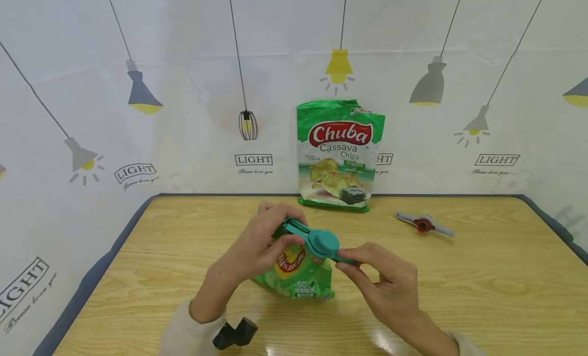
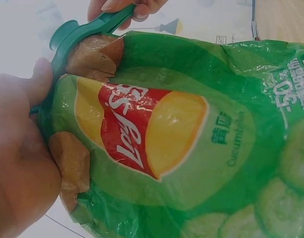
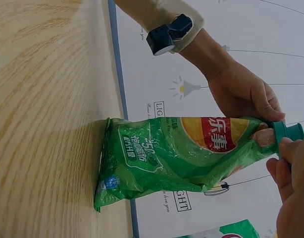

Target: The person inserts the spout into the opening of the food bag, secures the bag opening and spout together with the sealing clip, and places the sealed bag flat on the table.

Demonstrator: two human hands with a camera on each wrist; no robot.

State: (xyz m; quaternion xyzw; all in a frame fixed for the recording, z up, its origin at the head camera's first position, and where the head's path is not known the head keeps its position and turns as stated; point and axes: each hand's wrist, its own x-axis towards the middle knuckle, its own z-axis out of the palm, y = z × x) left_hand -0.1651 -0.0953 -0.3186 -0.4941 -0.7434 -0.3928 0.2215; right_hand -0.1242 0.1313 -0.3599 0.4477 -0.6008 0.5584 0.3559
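Observation:
A green bag of cucumber-flavour chips (image 1: 303, 287) stands on the table, its bottom edge down and its gathered top up between the hands. Across that top lies a teal bag clip (image 1: 323, 242) with a round cap at its middle. My left hand (image 1: 257, 243) grips the clip's far-left end, thumb on the near side; its fingers are partly hidden behind the clip. With thumb and fingertips my right hand (image 1: 388, 282) pinches the tapered right end. In the left wrist view, folded brown inner film (image 2: 95, 55) of the bag shows just below the clip.
Upright against the printed backdrop stands a green and white bag of cassava chips (image 1: 337, 159). A second bag clip, grey with a dark red centre (image 1: 424, 224), lies at the table's back right. A black wrist camera (image 1: 236, 333) sits at the left sleeve.

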